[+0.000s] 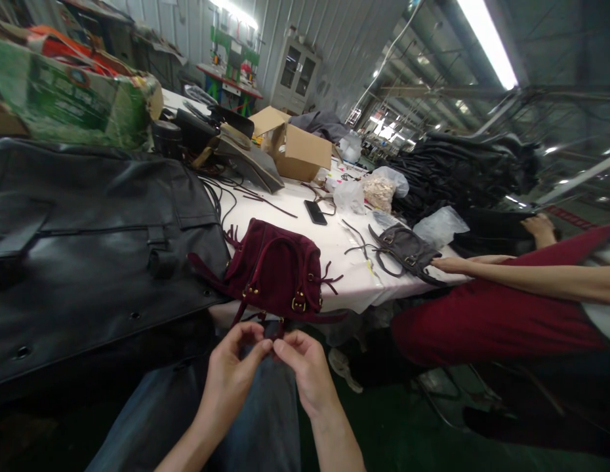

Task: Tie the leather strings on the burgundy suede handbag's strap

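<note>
A maroon suede handbag with brass buckles, a looped handle and thin tassels rests at the table's front edge. Just below it, my left hand and my right hand meet, thumbs and fingers pinched together. Between them is a small dark piece at the bag's lower edge, gripped from both sides. Its exact kind is hard to make out, since my fingertips cover most of it.
A large black leather bag lies to the left. Farther back on the white table are a phone, an open cardboard box and plastic bags. At right, a co-worker's hand touches a grey handbag.
</note>
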Tool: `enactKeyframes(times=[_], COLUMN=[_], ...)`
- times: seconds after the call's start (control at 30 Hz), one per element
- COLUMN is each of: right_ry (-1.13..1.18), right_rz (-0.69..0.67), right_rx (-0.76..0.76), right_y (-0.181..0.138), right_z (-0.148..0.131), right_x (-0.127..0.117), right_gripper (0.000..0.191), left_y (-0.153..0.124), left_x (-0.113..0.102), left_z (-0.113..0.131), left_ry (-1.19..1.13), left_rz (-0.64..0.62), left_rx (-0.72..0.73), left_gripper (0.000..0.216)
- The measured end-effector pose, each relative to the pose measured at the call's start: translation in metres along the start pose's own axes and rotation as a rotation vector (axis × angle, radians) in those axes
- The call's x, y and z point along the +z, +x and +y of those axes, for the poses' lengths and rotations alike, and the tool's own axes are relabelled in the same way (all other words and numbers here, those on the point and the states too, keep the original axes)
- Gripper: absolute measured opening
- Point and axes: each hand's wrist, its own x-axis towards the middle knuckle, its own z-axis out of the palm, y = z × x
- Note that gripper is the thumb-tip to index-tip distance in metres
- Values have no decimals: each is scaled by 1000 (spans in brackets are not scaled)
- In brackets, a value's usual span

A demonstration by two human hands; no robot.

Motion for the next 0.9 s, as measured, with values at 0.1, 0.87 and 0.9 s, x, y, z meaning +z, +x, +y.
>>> enactKeyframes(times=[0.1, 0.87, 0.9], right_ry=[10, 113, 124], right_rz=[8, 27, 34], right_rx=[0, 224, 236], right_y=[1, 10, 10], right_z=[1, -1, 0], right_x=[-5, -8, -8], right_gripper=[39, 56, 58], left_y=[4, -1, -2], left_x=[0, -3, -2], left_z=[9, -1, -3], left_ry=[71, 184, 183], left_rz=[-53, -258, -244], left_rx=[101, 10, -14], left_gripper=[33, 26, 26])
